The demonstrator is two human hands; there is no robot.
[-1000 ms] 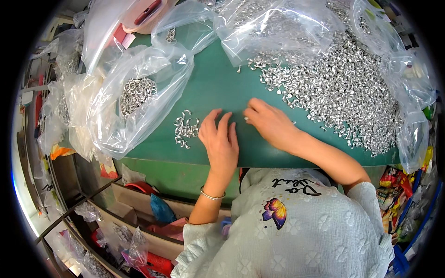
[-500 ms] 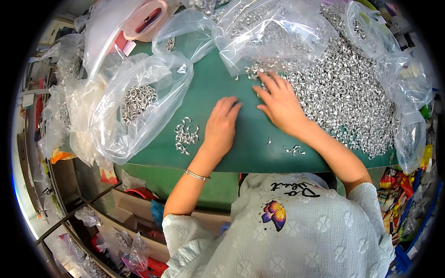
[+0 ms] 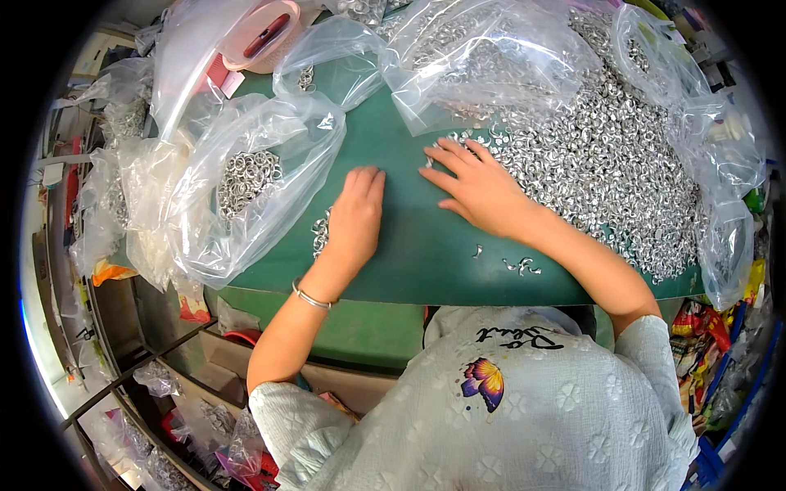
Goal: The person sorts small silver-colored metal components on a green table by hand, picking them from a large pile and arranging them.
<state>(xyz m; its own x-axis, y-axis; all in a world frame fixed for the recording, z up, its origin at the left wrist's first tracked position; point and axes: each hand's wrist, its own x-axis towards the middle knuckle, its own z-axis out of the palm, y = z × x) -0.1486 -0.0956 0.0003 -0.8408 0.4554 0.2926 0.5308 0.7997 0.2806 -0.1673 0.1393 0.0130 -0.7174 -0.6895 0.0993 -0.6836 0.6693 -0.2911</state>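
A broad pile of small curved silver metal pieces (image 3: 606,164) covers the right of the green table (image 3: 401,245). My right hand (image 3: 487,192) is open at its left edge, fingers spread, the tips at a few loose pieces. Farther left, my left hand (image 3: 356,217) is palm down over the table, its fingers drawn together and slightly blurred; whatever is under them is hidden. Beside its wrist shows a small group of the same pieces (image 3: 321,233), partly covered by the hand. Several stray pieces (image 3: 521,266) lie near the front edge.
Clear plastic bags (image 3: 491,69) cover the pile's far part. An open bag (image 3: 303,196) at left holds silver rings (image 3: 246,182). A pink basket (image 3: 260,53) with a dark red object stands far left. Drawers (image 3: 229,368) with bagged parts sit below the table's left side.
My left hand has moved left, now partly covering the small group of pieces, and its fingers have drawn together. My right hand has shifted slightly left and nearer, its fingers still spread.
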